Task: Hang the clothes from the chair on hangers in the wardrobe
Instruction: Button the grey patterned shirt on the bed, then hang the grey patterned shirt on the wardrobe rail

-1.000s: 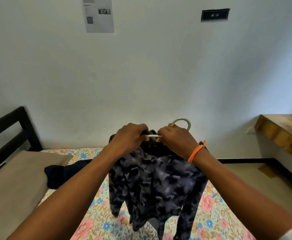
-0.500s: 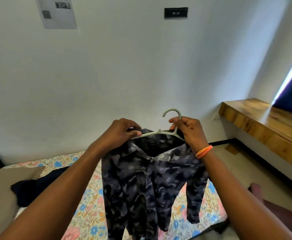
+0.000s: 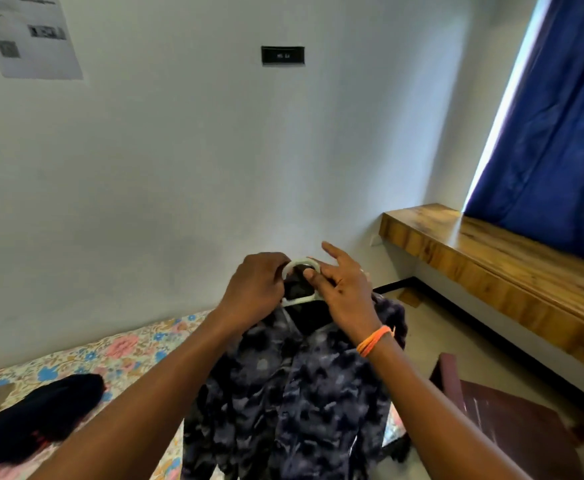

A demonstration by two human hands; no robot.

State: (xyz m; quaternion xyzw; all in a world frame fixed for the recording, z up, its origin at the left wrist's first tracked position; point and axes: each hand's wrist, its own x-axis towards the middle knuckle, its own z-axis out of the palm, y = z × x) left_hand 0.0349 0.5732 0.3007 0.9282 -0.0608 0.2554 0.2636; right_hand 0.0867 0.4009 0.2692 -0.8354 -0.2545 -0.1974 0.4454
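Observation:
A dark blue camouflage shirt (image 3: 301, 393) hangs on a white plastic hanger (image 3: 301, 265), held up in front of me over the edge of the bed. My left hand (image 3: 254, 289) grips the hanger at the base of its hook, fingers curled round it and the collar. My right hand (image 3: 346, 292) has its fingers spread and straight, with the thumb touching the hook from the right. An orange band sits on that wrist. Both hands hide most of the hanger's bar. A dark brown chair (image 3: 512, 414) stands at the lower right. No wardrobe is in view.
A bed with a floral sheet (image 3: 128, 348) lies to the left, with a dark garment (image 3: 41, 407) bunched on it. A wooden shelf (image 3: 491, 258) runs along the right wall below a blue curtain (image 3: 560, 133). Bare floor (image 3: 432, 327) lies between bed and shelf.
My view has swung right, bringing in the curtain and chair. My left hand slid from the hanger's shoulder to the hook. My right hand's fingers opened from their pinch on the hook.

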